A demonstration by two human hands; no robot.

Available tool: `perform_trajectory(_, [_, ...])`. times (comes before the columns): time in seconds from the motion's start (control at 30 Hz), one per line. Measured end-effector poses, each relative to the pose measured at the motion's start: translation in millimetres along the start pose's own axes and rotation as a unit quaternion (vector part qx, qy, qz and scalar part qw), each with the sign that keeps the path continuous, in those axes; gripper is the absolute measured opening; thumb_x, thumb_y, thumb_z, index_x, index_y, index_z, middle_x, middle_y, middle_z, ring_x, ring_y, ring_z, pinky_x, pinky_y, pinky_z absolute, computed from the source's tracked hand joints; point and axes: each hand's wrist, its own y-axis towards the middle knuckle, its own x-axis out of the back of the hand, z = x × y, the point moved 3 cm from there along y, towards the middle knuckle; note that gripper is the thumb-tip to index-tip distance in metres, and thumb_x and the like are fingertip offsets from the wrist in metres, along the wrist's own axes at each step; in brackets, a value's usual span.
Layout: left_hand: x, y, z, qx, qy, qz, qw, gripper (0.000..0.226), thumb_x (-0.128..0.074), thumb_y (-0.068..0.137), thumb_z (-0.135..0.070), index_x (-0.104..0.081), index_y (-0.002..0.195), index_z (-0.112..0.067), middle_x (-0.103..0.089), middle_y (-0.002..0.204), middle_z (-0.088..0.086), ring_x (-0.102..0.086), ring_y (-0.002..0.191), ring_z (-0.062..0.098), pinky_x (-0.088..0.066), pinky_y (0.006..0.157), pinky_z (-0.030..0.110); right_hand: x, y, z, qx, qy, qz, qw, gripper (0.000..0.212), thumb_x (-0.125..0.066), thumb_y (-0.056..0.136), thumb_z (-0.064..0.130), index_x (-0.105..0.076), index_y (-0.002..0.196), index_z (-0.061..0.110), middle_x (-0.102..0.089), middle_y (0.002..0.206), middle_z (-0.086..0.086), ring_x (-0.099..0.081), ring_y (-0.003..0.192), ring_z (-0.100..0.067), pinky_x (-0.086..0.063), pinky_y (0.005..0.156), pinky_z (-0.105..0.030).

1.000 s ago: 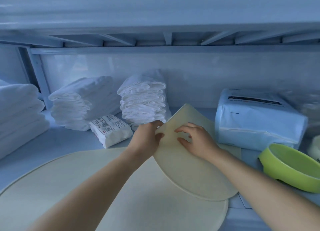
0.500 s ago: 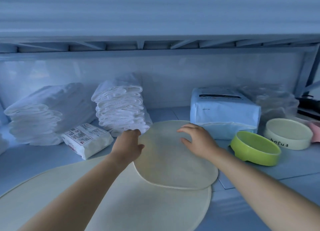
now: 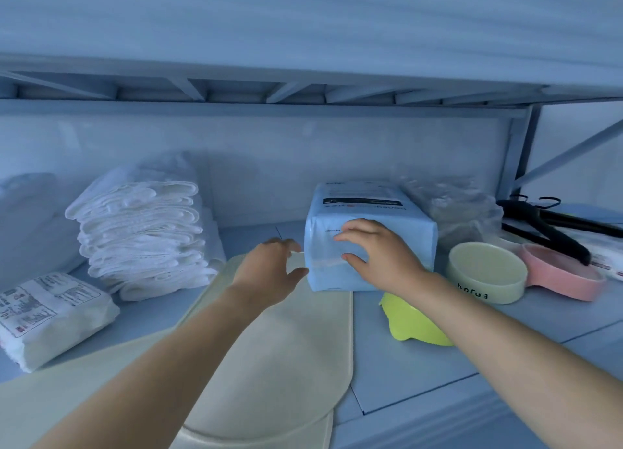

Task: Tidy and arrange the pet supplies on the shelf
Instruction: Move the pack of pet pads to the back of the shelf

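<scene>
- Shelf tidy, mid-job: a person reaches with both hands for the blue pack (image 3: 418, 226), which stands toward the back of the shelf (image 3: 421, 357), just beyond the small mat (image 3: 290, 364).
- The right hand (image 3: 377, 256) lies against the pack's front face, fingers (image 3: 350, 232) spread wide and nearly straight, curled round nothing.
- The left hand (image 3: 269, 268) hovers at the pack's left corner with its fingers wide and holding nothing; whether it touches the wrapper cannot be told.
- The small mat lies flat on the larger mat (image 3: 84, 391), which suggests the mats are dealt with and the pack is the step in hand.
- A green bowl (image 3: 411, 323) sits just in front of the pack, partly under the right forearm; a cream bowl (image 3: 485, 273) and a pink bowl (image 3: 559, 280) stand beside the pack to its right.
- Next move, by the look of it: clamp the pack between both palms and slide or lift it square, without knocking the bowls.
</scene>
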Motion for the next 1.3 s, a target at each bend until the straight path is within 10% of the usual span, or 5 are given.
perform_trajectory(0.63, [-29,25,-20,0.021,-0.028,-0.012,0.999,0.024,-0.054,0.090,-0.036,-0.048,0.077,-0.017,-0.067,0.091,0.001,-0.061,0.078,0.024,-0.052,0.068,0.035,6,4,-28,0.012,-0.012,0.001,1.000,0.037,-0.063,0.086,0.018,-0.060,0.122,0.021,-0.043,0.140,0.003,-0.035,0.131,-0.013,-0.030,0.102,-0.023])
perform_trajectory(1.3, [26,-1,-11,0.009,-0.094,-0.146,0.985,0.021,-0.050,0.094,-0.025,-0.046,0.082,-0.008,-0.058,0.081,0.008,-0.053,0.073,0.029,-0.031,0.060,0.033,9,-21,14,0.091,-0.055,-0.015,0.994,0.053,-0.074,0.077,0.017,-0.057,0.127,0.012,-0.025,0.152,-0.006,-0.017,0.143,-0.025,-0.020,0.115,-0.034])
